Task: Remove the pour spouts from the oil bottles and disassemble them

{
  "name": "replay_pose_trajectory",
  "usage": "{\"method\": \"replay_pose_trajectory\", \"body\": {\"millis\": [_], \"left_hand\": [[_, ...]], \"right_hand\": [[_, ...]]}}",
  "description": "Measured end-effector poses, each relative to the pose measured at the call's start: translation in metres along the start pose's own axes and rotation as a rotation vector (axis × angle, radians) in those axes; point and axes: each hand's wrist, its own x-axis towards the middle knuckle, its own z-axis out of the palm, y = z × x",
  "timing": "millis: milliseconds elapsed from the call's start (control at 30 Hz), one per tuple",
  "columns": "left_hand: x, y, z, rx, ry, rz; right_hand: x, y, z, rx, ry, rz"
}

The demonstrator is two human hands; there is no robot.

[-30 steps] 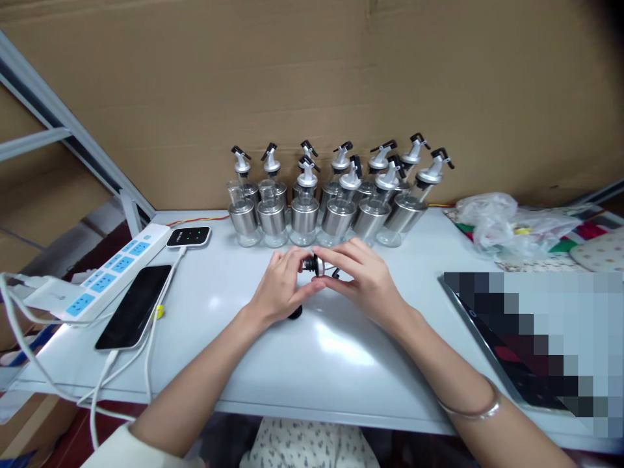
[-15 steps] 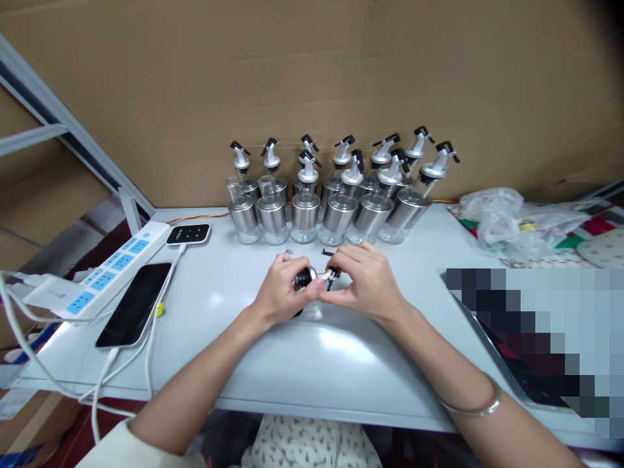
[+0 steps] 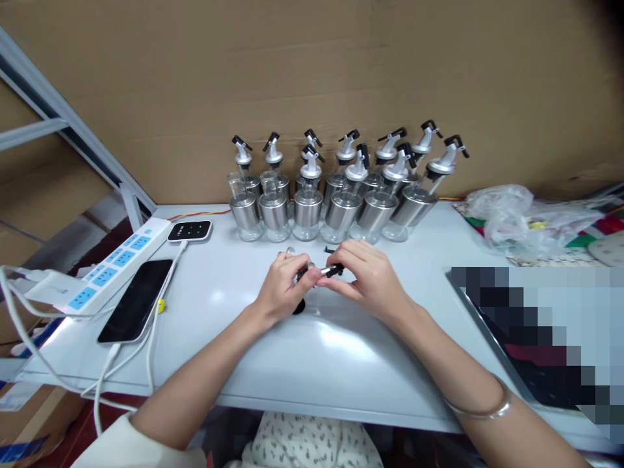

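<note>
My left hand (image 3: 283,286) pinches the body of a silver-and-black bottle pourer (image 3: 328,270) over the table. My right hand (image 3: 373,273) has its thumb and fingers closed on the black lever end. Fingers hide much of the pourer. A dark round piece (image 3: 299,307) shows below my left hand, and a small black piece (image 3: 329,249) lies beyond my right fingers. Behind stand several glass bottles with steel sleeves in two rows. Two front-left ones, a bottle (image 3: 245,211) and its neighbour (image 3: 274,213), have bare necks; other visible bottles carry pourers such as this one (image 3: 311,162).
A power strip (image 3: 158,229), a phone (image 3: 136,300) and a small black device (image 3: 190,231) with white cables lie on the left. Clear plastic bags (image 3: 502,211) sit at the right rear. A dark flat object (image 3: 492,338) lies at right, partly pixelated. Cardboard (image 3: 312,71) rises behind.
The pourer has turned in my hands, its black stopper end now mostly covered. More of the dark round piece shows below my left hand. The view has shifted slightly.
</note>
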Motion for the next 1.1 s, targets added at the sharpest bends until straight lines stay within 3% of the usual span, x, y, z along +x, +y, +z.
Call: {"method": "replay_pose_trajectory", "body": {"millis": [400,667,933,1100], "left_hand": [[-0.004,-0.002,0.003,0.056,0.001,0.027],[-0.002,-0.004,0.003,0.155,-0.052,0.059],[-0.003,0.0,0.003,0.039,-0.132,0.032],[-0.002,0.001,0.0,0.041,-0.194,0.018]], "right_hand": [[0.001,-0.007,-0.002,-0.156,0.121,0.116],[0.0,-0.002,-0.002,-0.14,0.075,0.034],[-0.001,0.003,-0.001,-0.27,0.056,-0.052],[-0.004,0.004,-0.004,-0.138,0.194,0.1]]}}
